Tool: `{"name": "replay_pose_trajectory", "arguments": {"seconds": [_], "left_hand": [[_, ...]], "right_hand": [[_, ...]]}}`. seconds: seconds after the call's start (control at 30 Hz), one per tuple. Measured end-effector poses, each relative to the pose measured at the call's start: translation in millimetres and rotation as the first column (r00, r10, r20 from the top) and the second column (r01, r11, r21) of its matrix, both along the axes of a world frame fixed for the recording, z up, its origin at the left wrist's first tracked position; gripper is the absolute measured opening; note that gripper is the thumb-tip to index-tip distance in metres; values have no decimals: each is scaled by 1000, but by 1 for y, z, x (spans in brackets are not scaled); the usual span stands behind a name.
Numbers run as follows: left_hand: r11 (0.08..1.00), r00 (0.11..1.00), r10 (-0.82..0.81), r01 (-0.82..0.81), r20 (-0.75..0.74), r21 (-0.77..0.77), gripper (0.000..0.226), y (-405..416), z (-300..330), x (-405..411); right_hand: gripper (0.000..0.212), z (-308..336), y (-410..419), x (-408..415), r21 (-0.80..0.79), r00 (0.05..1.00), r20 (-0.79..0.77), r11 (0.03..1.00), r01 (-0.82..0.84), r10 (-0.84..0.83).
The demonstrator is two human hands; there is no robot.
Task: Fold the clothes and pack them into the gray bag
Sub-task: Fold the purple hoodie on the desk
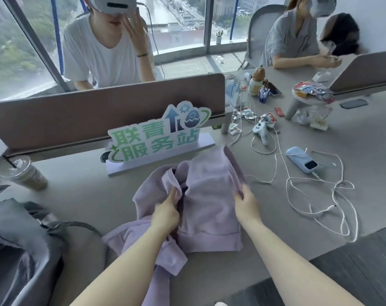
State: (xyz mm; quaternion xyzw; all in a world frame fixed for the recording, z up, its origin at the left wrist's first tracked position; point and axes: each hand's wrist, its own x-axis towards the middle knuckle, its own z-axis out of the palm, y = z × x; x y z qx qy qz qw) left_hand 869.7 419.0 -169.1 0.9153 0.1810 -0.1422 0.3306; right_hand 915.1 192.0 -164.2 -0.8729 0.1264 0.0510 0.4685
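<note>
Centre of the frame, a lilac fleece zip jacket (207, 195) lies rumpled on the grey tabletop (77, 195), one part trailing off the near edge toward the bottom of the frame. The left hand (166, 212) pinches the fabric right beside the zipper line, fingers curled into the cloth. The right hand (246, 203) grips the jacket's right edge, its fingers (243, 191) tucked round the fold. Both forearms reach in from the bottom of the frame.

Over at the lower left sits the gray bag (22, 235), slumped on the tabletop, well apart from the jacket, nothing of the jacket in it. Just above the bag, at the left edge, stands a plastic cup of iced coffee (22, 173) with a lid and straw.

Behind the jacket, a green-and-white sign with Chinese characters (156, 138) stands on a pale base, in front of a brown desk divider (99, 113). To the right of the frame, white cables (320, 195) loop across the tabletop, one plugged into a light blue power bank (302, 160). Above that lies a white game controller (261, 132), with snack wrappers (249, 115) scattered near it.

Upper left, a person in a white T-shirt (106, 54) sits beyond the divider wearing a headset, one hand raised to it. Upper right, another person in a grey shirt (293, 38) leans on the tabletop.
</note>
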Motion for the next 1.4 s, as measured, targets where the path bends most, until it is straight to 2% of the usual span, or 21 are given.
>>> {"name": "replay_pose_trajectory", "arguments": {"seconds": [0.1,0.17,0.2,0.27,0.33,0.4,0.43,0.53,0.6,0.67,0.77,0.87,0.97,1.0,1.07,1.1,1.17,1.2,1.27,1.33,1.4], "left_hand": [[986,986,161,-162,37,43,67,-8,6,20],[968,966,233,-242,112,72,67,-9,9,24],[967,965,223,-236,138,91,69,-10,10,22],[986,985,133,-142,110,82,67,-19,15,15],[999,999,-22,21,26,45,63,-28,19,1],[985,992,-118,122,-38,121,57,-25,19,-17],[972,994,-100,109,-54,208,53,-18,19,-25],[902,993,32,18,-110,432,43,18,14,-53],[892,982,41,48,-187,450,39,46,5,-72],[891,979,26,69,-202,448,30,65,-5,-86],[897,990,27,37,-137,441,21,72,-2,-93],[882,994,93,-106,52,459,7,72,20,-87],[851,949,176,-280,260,444,11,88,50,-73],[852,933,196,-314,301,420,13,92,58,-68],[866,917,204,-332,342,375,13,93,67,-61],[885,924,191,-308,332,348,13,87,68,-59],[953,962,141,-196,235,230,25,67,59,-60],[984,983,102,-122,155,131,39,55,51,-65],[995,1000,1,-2,-5,-97,62,36,32,-81],[972,995,-77,61,-64,-225,60,25,18,-101],[963,999,-20,12,-26,-271,47,24,7,-116]], "right_hand": [[22,21,-41,33,-142,996,83,989,31,-19],[12,31,-55,43,-203,994,93,978,-42,61],[15,31,-56,42,-223,990,75,969,-102,122],[40,29,-46,31,-267,953,-8,918,-294,303],[59,20,-27,8,-317,850,-141,790,-525,508],[69,8,-13,-17,-278,740,-211,687,-672,638],[71,4,-9,-30,-248,715,-223,670,-699,663],[75,-12,-13,-50,-216,744,-254,713,-667,618],[74,-19,-18,-59,-225,772,-282,743,-630,569],[68,-23,-21,-67,-266,800,-297,759,-594,521],[59,-17,-20,-70,-327,896,-211,835,-442,392],[53,2,-18,-63,-457,951,-64,838,-298,303],[43,33,-9,-50,-612,940,156,776,-150,305],[40,40,-3,-48,-663,900,250,740,-109,357],[39,44,14,-53,-773,797,336,631,-72,502],[42,41,23,-59,-813,759,317,575,-92,569],[44,29,45,-79,-855,722,160,460,-239,673],[45,21,55,-91,-829,724,60,438,-347,687],[51,-2,64,-107,-641,759,-137,527,-557,636],[58,-20,59,-122,-302,764,-286,702,-645,578],[58,-34,51,-135,-115,736,-343,751,-650,584]]}}
